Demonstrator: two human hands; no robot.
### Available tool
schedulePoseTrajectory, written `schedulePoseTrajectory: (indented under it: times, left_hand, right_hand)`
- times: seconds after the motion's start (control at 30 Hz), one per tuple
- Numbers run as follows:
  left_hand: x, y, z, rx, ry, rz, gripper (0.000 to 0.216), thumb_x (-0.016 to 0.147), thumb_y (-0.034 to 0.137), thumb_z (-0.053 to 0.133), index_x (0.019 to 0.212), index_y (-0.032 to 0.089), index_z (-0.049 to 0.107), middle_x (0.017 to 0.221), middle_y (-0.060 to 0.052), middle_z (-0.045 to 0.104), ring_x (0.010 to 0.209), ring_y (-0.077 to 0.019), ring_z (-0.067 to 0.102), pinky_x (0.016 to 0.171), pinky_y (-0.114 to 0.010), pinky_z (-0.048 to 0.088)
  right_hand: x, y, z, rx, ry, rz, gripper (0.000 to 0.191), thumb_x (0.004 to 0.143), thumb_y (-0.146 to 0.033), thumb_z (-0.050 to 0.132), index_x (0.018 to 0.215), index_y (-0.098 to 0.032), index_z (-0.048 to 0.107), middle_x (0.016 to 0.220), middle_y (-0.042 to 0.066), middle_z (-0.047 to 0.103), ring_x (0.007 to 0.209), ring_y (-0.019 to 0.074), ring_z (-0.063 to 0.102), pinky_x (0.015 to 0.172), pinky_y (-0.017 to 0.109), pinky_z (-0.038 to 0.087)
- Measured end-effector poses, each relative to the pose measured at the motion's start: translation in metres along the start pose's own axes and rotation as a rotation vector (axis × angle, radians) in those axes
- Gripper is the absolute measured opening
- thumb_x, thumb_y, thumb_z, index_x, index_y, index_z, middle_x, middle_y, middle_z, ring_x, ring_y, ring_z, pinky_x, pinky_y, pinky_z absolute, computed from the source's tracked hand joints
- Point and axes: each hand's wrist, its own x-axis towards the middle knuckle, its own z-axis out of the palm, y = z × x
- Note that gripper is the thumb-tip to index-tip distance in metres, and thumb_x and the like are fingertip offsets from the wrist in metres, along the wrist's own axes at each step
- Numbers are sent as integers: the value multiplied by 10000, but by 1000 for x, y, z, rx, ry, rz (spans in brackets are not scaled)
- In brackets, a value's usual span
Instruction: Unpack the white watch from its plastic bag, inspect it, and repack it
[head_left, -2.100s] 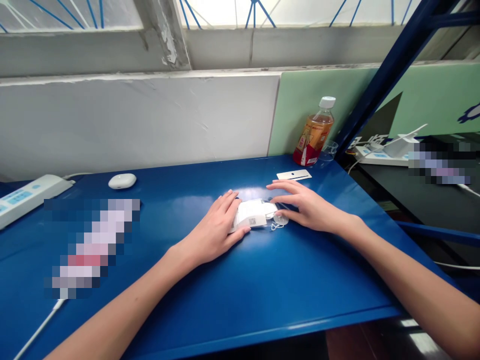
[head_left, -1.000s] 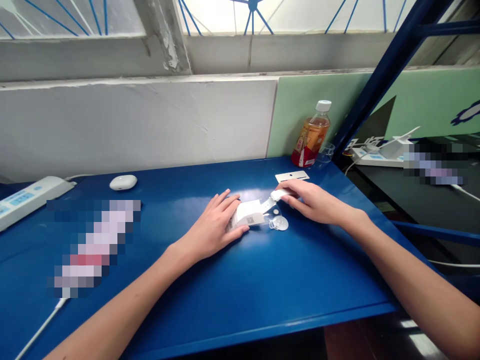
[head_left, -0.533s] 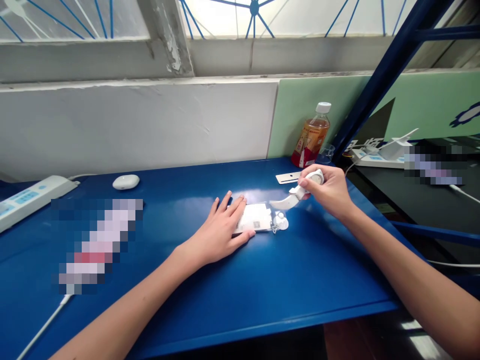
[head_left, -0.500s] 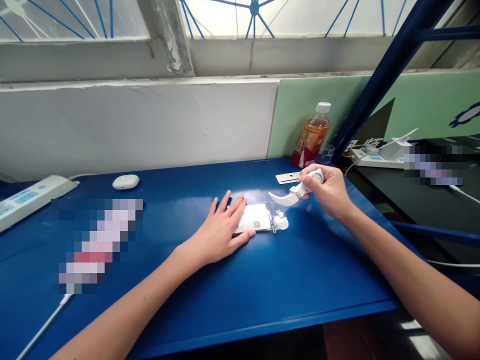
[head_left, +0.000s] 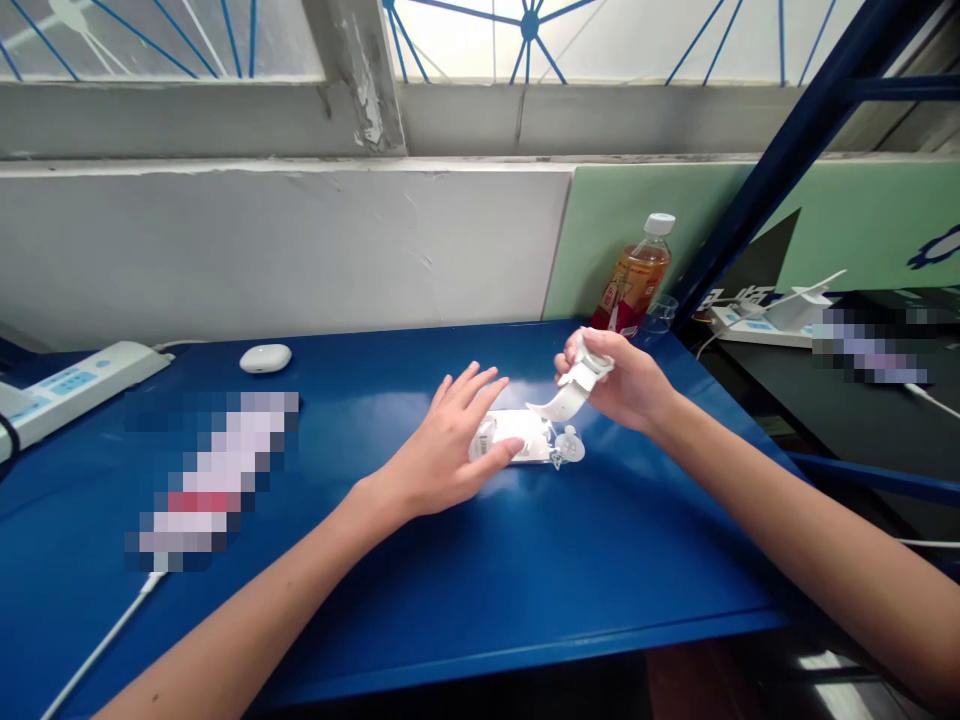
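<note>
the white watch (head_left: 576, 385) is off the desk, pinched in the right hand (head_left: 626, 385), its curved strap hanging down toward the flat white packet (head_left: 517, 440) just below. the left hand (head_left: 442, 450) lies with fingers spread, fingertips touching the packet's near left end and holding nothing. judging by this, the watch looks to be out of its packet, while a small clear round piece with a short chain (head_left: 568, 445) lies at the packet's right end, untouched. the packet carries small dark print, too small to read. farther right stands a bottle (head_left: 637, 280) of amber drink with a red and orange label, unreadable; far left on the blue desk (head_left: 525, 570) are a white oval case (head_left: 265, 357) and a power strip (head_left: 75, 378).
</note>
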Motion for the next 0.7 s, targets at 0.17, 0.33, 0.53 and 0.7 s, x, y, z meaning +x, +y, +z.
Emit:
schedulePoseTrajectory:
  times: [0.17, 0.33, 0.53, 0.7]
  left_hand:
    - [11, 26, -6, -508, 73, 11, 416, 1018, 472, 420, 1127, 154, 665, 1072, -109, 724, 965, -268, 684, 880, -378, 517]
    - [21, 38, 14, -1164, 64, -203, 384, 976, 502, 525, 898, 142, 634, 796, -80, 724, 769, -228, 712, 797, -366, 552]
    - [20, 27, 27, -1602, -136, -329, 339, 985, 430, 542, 1034, 106, 632, 849, -105, 746, 637, -208, 732, 675, -326, 563]
    - [17, 25, 28, -1646, -187, -336, 329, 1002, 420, 524, 1027, 112, 634, 838, -103, 748, 637, -204, 730, 642, -308, 561]
  right_hand:
    - [29, -7, 36, -27, -96, -51, 264, 741, -426, 787, 702, -179, 702, 642, -26, 571, 562, 98, 483, 586, 254, 448]
    - [40, 3, 53, 133, -111, -26, 252, 896, -437, 640, 890, -200, 726, 840, 10, 672, 777, 131, 613, 752, 249, 514]
    - [30, 15, 52, 495, -405, 210, 484, 1033, -433, 261, 1191, -196, 652, 1199, 61, 720, 1107, 184, 667, 1030, 358, 480]
    - [25, 21, 49, 506, -433, 277, 518, 1036, -397, 235, 1231, -103, 614, 1330, 140, 658, 1215, 194, 627, 1132, 348, 385]
